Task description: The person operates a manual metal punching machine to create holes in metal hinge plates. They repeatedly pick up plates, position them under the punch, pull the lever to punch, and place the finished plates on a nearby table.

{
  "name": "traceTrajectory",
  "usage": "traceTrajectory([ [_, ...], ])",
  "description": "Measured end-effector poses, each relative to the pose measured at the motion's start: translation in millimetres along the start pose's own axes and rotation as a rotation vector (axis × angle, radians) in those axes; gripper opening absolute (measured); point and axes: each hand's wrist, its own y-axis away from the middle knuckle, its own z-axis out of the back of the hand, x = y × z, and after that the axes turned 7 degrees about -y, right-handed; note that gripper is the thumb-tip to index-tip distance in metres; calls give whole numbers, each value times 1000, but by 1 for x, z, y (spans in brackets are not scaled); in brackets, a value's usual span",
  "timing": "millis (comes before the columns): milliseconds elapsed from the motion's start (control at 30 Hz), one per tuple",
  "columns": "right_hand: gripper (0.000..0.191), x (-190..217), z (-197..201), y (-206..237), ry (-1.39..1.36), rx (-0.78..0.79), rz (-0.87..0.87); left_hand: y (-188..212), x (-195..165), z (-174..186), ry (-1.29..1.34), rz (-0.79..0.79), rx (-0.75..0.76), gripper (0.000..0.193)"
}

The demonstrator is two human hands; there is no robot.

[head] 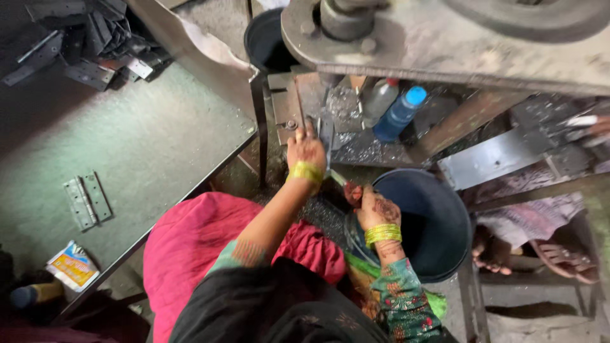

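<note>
Grimy workshop floor, two buckets (438,222), two bottles (399,114), left hand (306,149) gripping rod (298,105), right hand (375,208) pinching small piece.

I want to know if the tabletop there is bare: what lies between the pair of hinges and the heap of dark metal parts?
In the head view, only bare table lies between hinges and heap.

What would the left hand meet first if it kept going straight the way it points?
Probably the thin metal rod its fingers already touch, then the grey metal press bed behind it; depth is unclear. The left hand points up-frame.
</note>
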Motion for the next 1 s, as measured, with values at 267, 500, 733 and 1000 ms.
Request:
traceTrajectory([
  [267, 45, -11, -11, -4, 33, 35, -50, -14, -14, 33, -253, -138, 585, 46],
  [500, 56, -38, -93, 12, -208, -98, -34, -24, 0, -18, -152, -95, 222, 50],
  [733, 45, -67, -98, 4, -73, -38, 0, -10, 3, -32, -179, -153, 322, 46],
  [1000, 54, -75, -133, 1, -263, -183, 104, 2, 5, -20, -133, -172, 450, 44],
])
